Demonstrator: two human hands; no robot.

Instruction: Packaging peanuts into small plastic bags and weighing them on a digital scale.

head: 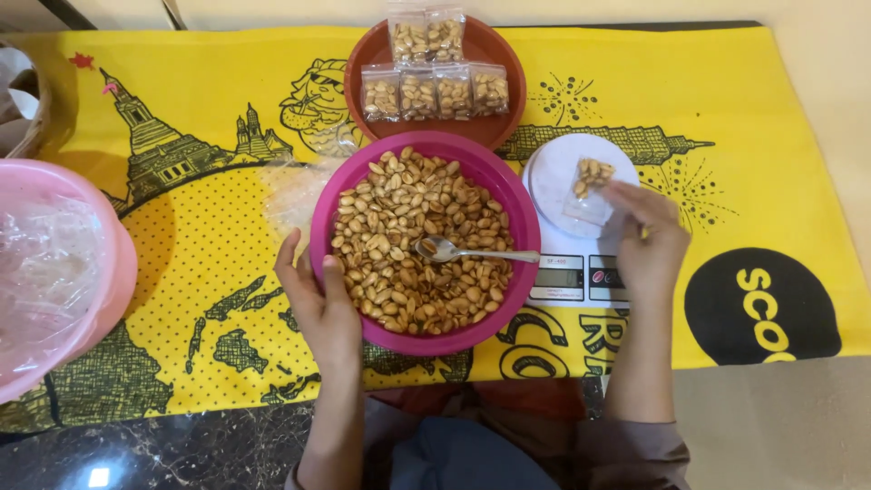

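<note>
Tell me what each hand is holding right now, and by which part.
The right hand pinches a small clear bag of peanuts by its lower edge on the scale. The left hand grips the magenta bowl by its rim.

A small clear packet of peanuts [588, 189] lay on the round white plate of the kitchen scale [573, 238], touched by the fingers [626, 192] of the right hand [651, 243]. The scale's small grey rectangular screen [556, 269] sat at its front edge. Six more clear, square peanut packets [435, 74] rested in two rows inside the brown bowl [504, 56] beyond. Crumpled clear plastic bags [45, 272] filled the pink tub [116, 245] at left.
</note>
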